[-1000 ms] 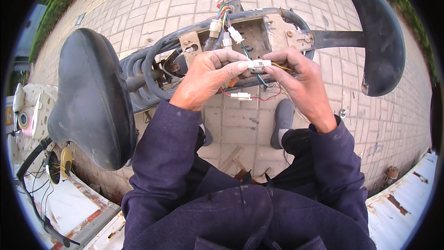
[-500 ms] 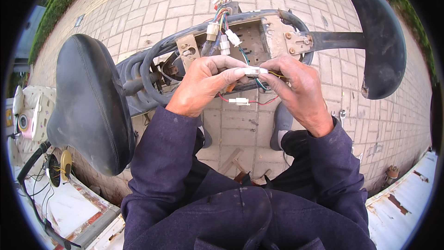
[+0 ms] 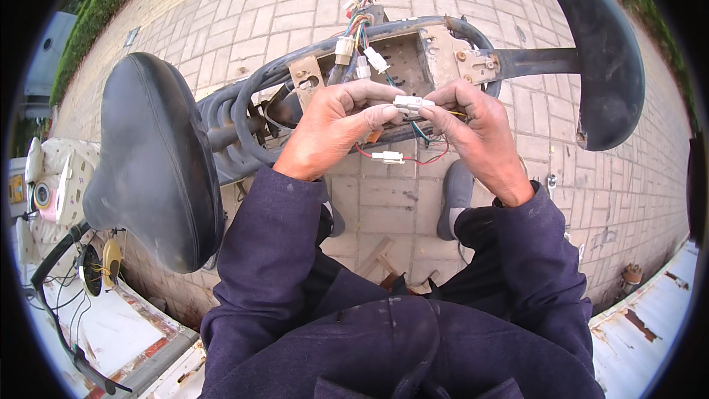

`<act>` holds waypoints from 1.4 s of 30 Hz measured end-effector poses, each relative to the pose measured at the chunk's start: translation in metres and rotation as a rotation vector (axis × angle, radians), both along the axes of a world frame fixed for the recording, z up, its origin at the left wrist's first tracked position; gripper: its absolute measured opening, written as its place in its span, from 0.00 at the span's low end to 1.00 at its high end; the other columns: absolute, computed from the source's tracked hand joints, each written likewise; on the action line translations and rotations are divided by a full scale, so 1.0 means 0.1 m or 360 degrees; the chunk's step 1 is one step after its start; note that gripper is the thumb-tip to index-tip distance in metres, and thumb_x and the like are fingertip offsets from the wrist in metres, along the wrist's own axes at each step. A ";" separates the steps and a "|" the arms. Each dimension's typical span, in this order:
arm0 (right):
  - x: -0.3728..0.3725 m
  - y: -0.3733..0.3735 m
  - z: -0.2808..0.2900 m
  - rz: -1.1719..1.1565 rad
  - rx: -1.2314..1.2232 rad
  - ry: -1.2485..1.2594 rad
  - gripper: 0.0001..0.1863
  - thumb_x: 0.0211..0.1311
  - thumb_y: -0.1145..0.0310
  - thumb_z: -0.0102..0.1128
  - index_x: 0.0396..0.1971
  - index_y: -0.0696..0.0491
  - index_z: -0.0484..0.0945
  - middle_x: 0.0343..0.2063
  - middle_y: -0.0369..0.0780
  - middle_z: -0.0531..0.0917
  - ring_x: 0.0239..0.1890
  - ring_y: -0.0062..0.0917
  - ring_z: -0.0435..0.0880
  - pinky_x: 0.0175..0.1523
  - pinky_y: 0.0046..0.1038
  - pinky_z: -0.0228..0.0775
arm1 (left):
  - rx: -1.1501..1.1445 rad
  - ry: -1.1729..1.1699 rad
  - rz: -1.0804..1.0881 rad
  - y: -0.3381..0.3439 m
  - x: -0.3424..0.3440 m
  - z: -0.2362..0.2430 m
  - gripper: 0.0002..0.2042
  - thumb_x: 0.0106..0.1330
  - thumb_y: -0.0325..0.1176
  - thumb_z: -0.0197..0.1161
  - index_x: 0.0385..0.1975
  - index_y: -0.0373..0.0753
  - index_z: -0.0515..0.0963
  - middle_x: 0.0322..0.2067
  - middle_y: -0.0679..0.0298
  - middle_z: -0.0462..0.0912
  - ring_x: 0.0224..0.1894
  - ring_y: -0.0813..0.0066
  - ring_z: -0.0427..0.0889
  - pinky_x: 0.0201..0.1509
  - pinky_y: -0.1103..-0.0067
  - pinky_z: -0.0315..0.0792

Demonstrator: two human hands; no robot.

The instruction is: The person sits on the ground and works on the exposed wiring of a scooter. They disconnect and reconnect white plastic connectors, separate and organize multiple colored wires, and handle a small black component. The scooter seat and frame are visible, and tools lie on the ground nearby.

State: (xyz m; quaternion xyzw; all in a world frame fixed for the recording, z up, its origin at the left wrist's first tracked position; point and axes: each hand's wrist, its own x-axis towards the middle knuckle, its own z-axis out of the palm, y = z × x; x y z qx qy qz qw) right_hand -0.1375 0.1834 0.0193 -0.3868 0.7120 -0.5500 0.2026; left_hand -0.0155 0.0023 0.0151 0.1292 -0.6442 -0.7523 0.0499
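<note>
Between my two hands is a white plastic wire connector (image 3: 410,103), held over the open frame of a bike. My left hand (image 3: 336,122) pinches its left end between thumb and fingers. At the right end, my right hand (image 3: 473,129) pinches it where thin yellow and dark wires come out. Just below hangs a second white connector (image 3: 388,157), joined to red wires. Beyond my hands, more white connectors (image 3: 377,60) dangle from a bundle of coloured wires (image 3: 360,26) above the bike frame (image 3: 402,44).
A black saddle (image 3: 159,155) stands at the left on the frame. On the right, a black curved fender (image 3: 602,59) sticks out on a bracket. A wrench (image 3: 552,182) lies on the paving, and a rusty white panel (image 3: 642,321) is at the lower right.
The view has shifted slightly. My hands still pinch the connector, which now shows more of its body between my fingertips and tilts down toward the right.
</note>
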 end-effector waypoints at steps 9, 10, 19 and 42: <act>0.01 -0.04 -0.02 0.0042 0.0055 -0.0140 0.08 0.63 0.69 0.65 0.33 0.58 0.80 0.22 0.35 0.80 0.24 0.16 0.76 0.29 0.22 0.68 | -0.0210 -0.0037 0.0035 0.02 0.03 -0.04 0.08 0.68 0.27 0.62 0.43 0.31 0.81 0.29 0.64 0.84 0.26 0.85 0.75 0.29 0.87 0.68; 0.01 -0.05 -0.02 0.0049 0.0036 -0.0121 0.08 0.63 0.68 0.65 0.33 0.58 0.80 0.21 0.35 0.80 0.24 0.15 0.76 0.29 0.21 0.68 | -0.0196 -0.0074 0.0023 0.02 0.03 -0.04 0.08 0.68 0.27 0.62 0.43 0.31 0.81 0.30 0.64 0.84 0.26 0.85 0.75 0.29 0.87 0.68; -0.41 0.34 0.19 0.0086 0.0112 -0.0507 0.09 0.63 0.68 0.64 0.41 0.55 0.80 0.25 0.28 0.78 0.21 0.08 0.69 0.23 0.12 0.61 | -0.0190 0.0078 0.0285 -0.03 -0.04 0.07 0.10 0.69 0.30 0.62 0.45 0.30 0.78 0.38 0.62 0.84 0.40 0.81 0.82 0.45 0.82 0.76; 0.69 0.80 -0.49 -0.0095 0.0372 0.1018 0.12 0.60 0.61 0.65 0.31 0.56 0.79 0.32 0.43 0.79 0.37 0.38 0.76 0.46 0.38 0.67 | 0.0325 0.0216 0.0385 1.18 0.82 -0.69 0.28 0.69 0.42 0.61 0.64 0.34 0.65 0.57 0.56 0.76 0.58 0.71 0.74 0.58 0.74 0.69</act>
